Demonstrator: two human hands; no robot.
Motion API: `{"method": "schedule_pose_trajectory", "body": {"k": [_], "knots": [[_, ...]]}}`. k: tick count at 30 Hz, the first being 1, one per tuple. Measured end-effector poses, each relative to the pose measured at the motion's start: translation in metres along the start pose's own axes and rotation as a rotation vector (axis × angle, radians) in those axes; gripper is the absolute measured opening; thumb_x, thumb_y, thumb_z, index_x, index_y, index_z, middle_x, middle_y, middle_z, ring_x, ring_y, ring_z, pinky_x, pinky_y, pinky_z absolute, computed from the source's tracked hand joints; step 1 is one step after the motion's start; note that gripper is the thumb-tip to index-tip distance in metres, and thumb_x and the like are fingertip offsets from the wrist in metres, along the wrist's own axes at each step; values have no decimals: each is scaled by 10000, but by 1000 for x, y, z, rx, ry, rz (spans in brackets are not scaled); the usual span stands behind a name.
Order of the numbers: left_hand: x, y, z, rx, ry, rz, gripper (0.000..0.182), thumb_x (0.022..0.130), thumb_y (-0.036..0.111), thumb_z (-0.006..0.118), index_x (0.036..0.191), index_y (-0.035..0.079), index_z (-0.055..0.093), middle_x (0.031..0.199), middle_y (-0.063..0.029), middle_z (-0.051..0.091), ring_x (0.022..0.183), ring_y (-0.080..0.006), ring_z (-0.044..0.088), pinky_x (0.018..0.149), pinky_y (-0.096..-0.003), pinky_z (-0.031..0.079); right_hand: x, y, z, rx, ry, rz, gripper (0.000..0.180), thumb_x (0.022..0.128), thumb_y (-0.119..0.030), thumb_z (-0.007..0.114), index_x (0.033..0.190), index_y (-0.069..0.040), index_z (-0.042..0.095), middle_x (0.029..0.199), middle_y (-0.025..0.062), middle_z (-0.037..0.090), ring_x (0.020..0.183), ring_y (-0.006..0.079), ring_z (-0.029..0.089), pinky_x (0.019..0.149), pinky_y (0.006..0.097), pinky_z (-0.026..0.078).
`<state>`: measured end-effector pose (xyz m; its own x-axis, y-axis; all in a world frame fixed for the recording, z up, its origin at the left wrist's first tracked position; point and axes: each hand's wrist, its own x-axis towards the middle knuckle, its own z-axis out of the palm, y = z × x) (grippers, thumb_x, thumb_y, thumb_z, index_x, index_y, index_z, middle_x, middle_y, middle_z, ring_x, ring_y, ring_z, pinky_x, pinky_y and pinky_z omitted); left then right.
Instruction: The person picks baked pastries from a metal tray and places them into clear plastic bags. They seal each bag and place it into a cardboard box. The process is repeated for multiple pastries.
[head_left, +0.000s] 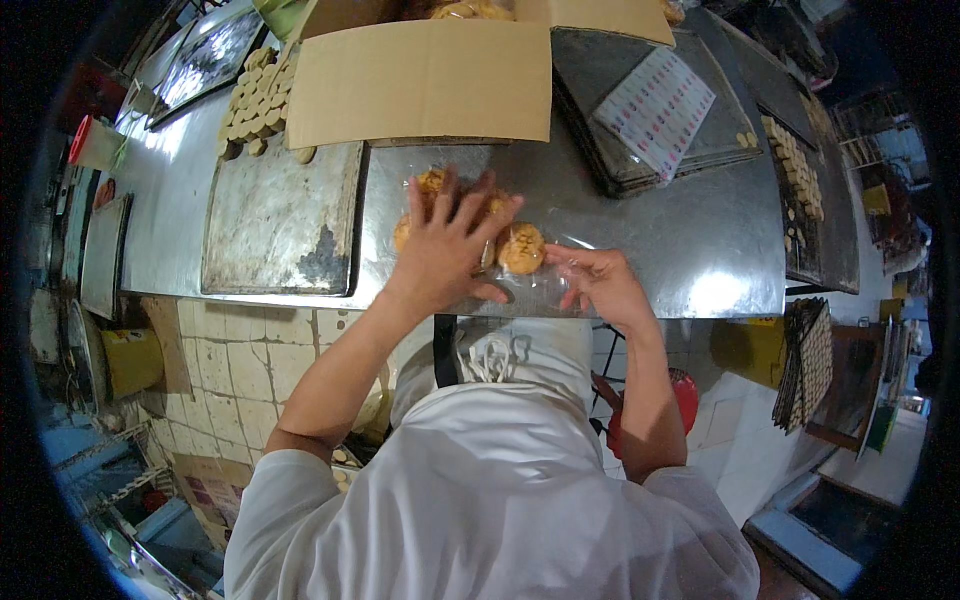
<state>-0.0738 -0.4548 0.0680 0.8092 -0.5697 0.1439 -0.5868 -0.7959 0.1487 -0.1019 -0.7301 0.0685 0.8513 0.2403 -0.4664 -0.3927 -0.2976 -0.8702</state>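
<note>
A clear plastic bag (534, 283) of round, crack-topped golden cookies (521, 248) lies on the metal tabletop near its front edge. My left hand (448, 251) is spread flat over the bag, fingers apart, covering most of the cookies. At the bag's right end, my right hand (600, 281) has its fingers on the loose plastic, and the index fingertip reaches the rightmost cookie. Just beyond both hands stands an open cardboard box (420, 82), its front flap folded down towards me. More bagged cookies (472, 10) show inside it.
Left of the bag is a worn metal baking tray (281, 217), with pale dough pieces (259, 101) heaped behind it. Stacked dark trays (622, 176) at the right carry a printed sheet (660, 112). A red stool (682, 397) stands below the table.
</note>
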Motion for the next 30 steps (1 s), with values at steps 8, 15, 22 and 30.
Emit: {"method": "schedule_pose_trajectory", "body": {"k": [8,15,22,30], "knots": [[5,28,16,21,69,51,850,777,530,837,1549,389,511,1653,-1,439,1524,-420,336,1134,-853,225,-5,17,-24,-32,257,-16,372,1039,-156,693,1391,-34,688,1106,97,777,714,107,675,612,283,530],[6,30,32,102,103,26,651,838,520,777,1447,385,589,1586,-13,506,1475,-422,372,1133,-852,236,-11,17,-1,-261,492,-338,552,988,-215,783,1441,18,571,987,97,722,784,122,635,651,310,529],[-9,33,26,-95,367,124,595,862,391,754,1404,185,618,1583,-56,535,1490,-329,454,1192,-728,288,-26,-44,43,39,134,-152,218,1036,-142,696,901,20,748,629,21,636,540,77,551,516,263,433],[-28,45,-63,-1028,683,-12,335,917,137,736,1234,32,705,1341,-161,696,1153,-354,704,965,-415,570,-81,-166,61,82,48,-501,259,1041,-180,678,913,33,751,618,59,661,508,81,554,492,224,368]]}}
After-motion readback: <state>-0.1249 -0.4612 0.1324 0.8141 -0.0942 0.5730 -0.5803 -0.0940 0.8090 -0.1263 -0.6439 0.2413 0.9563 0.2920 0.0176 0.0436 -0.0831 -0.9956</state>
